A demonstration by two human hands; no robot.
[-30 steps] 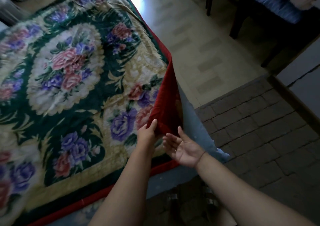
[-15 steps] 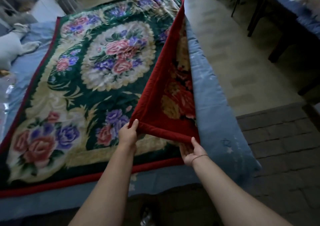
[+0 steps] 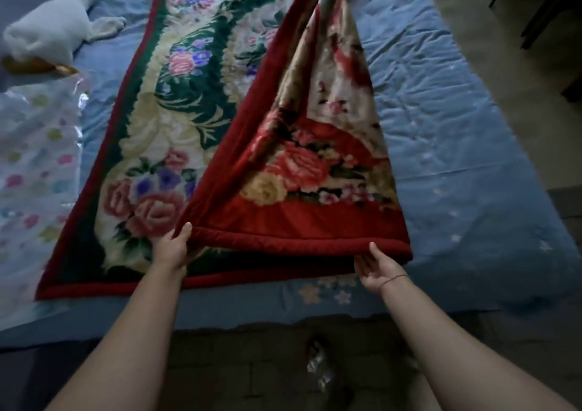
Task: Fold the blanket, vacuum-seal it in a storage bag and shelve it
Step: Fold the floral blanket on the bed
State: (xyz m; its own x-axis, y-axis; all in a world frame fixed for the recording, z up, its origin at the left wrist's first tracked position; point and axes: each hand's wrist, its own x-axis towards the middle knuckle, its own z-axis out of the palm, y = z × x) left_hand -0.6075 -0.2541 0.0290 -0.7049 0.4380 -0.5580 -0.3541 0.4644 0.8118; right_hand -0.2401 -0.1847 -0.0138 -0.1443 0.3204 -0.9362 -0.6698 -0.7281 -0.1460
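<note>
The blanket [image 3: 163, 146] lies on a bed [image 3: 456, 159] covered with a blue sheet. Its long axis runs from near to far. The left half lies flat with its green floral face up. The right half is lifted, showing a red floral underside, and rises toward the far end.

The left grip [image 3: 174, 247] pinches the near red hem where the raised flap meets the flat half, thumb on top and the other fingers hidden under the cloth. The right grip [image 3: 376, 264] is palm up under the same hem, close to its free right corner. Its thumb rests on the edge and its fingers are tucked beneath, so it appears to be grasping the hem rather than only propping it.

The coming move likely turns on one relation: the flat half and its left red border lie to the left of both grips. The raised hem probably has to sweep left across the long axis. The left grip is nearer that border and sits at the crease. The right grip, at the free corner, has the longer way to go.

A clear storage bag [image 3: 37, 165] printed with pastel spots lies at the left on the bed, beside the blanket. A white soft shape [image 3: 47, 33] sits at the far left. No brand, label or writing can be read anywhere.
</note>
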